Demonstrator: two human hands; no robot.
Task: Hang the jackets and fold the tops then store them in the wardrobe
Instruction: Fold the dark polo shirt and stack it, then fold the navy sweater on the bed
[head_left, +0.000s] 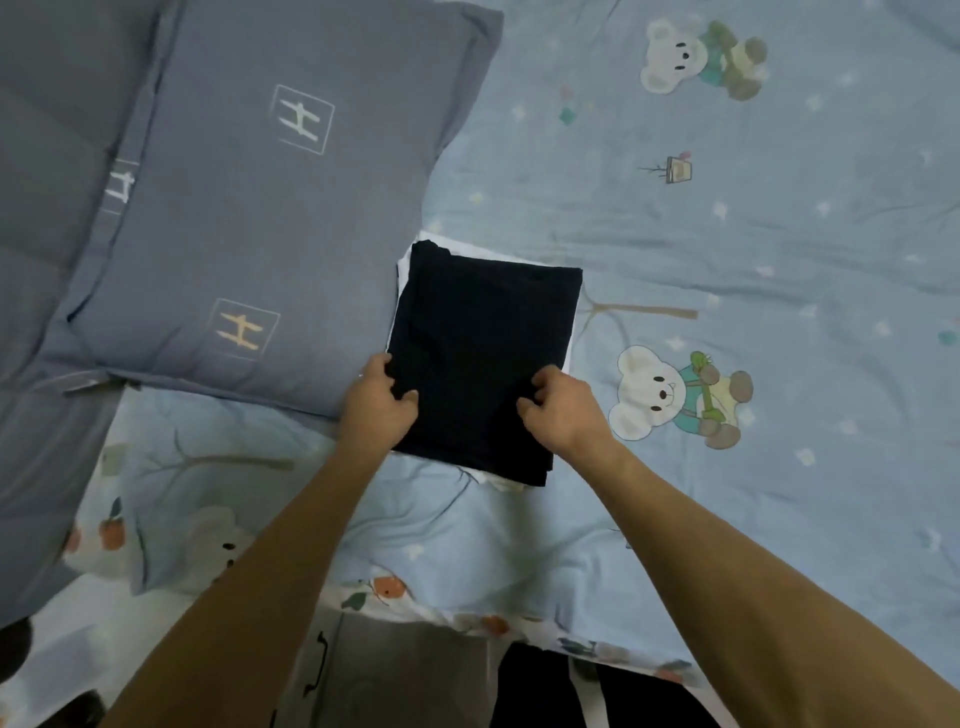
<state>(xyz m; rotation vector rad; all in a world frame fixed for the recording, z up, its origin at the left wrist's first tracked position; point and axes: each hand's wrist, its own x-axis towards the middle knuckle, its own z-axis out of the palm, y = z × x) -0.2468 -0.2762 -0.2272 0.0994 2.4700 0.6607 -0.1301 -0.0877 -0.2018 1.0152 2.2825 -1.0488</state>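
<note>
Lying flat on the bed (727, 249), a folded dark top (483, 358) sat squarely over a folded white top (402, 270), of which only thin strips showed along the left side, the far left corner and the near right corner. Both hands were at the near half of the stack. The left hand (376, 410) gripped the dark top's left edge, thumb curled over the cloth and fingers tucked at the side. The right hand (558, 410) pinched a ridge of the same dark cloth just inside the right edge, fingers bent round it. Both forearms reached in from the near edge of the bed.

A grey-blue pillow (260, 208) lay just left of the stack, its right edge touching or nearly touching the clothes; which one could not be told. To the right and beyond the stack, the pale blue bear-print sheet stretched bare toward the far and right edges of the bed. Its near edge, with an orange fruit print, ran just below the forearms.

Printed on the pillow were two boxed marks that read like a letter H turned sideways, one white and one tan; another showed partly on the grey-blue quilt (47, 208) at the left.
</note>
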